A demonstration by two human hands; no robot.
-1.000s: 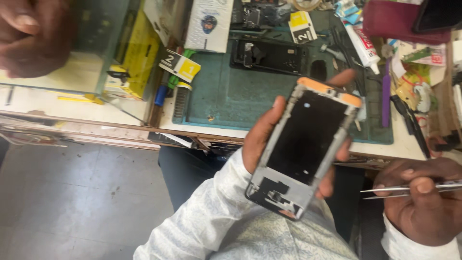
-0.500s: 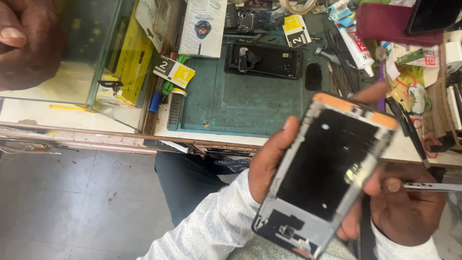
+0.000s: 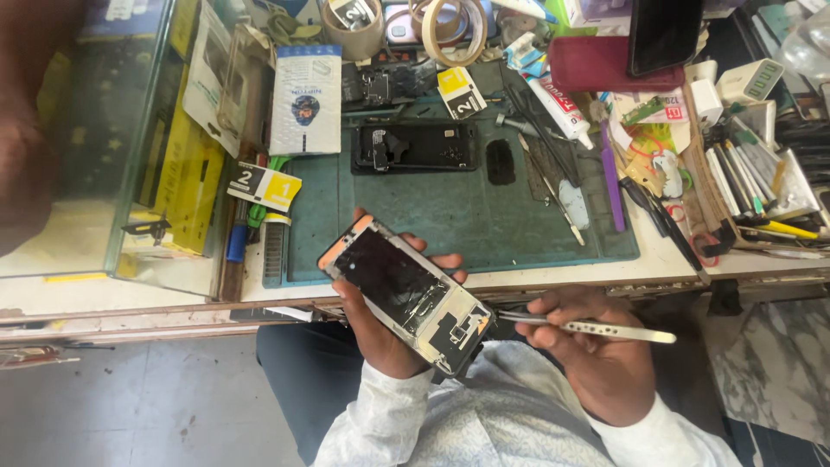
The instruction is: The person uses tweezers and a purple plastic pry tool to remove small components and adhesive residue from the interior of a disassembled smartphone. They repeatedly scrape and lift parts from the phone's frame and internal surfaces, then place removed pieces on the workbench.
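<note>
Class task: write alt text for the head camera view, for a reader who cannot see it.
A person's left hand holds an opened phone frame over their lap, while the right hand points metal tweezers at its lower end. Behind lies a green work mat with another dismantled phone amid cluttered tools.

Your left hand (image 3: 380,324) holds the opened phone (image 3: 406,294) just before the worktop (image 3: 553,278) edge, with your right hand (image 3: 596,346) and its tweezers (image 3: 588,327) to the right of it. Behind, a mat (image 3: 450,216) lies on the worktop with a second phone (image 3: 415,147) on its far part. A glass case (image 3: 130,138) stands left; tools (image 3: 743,182) crowd the right.
</note>
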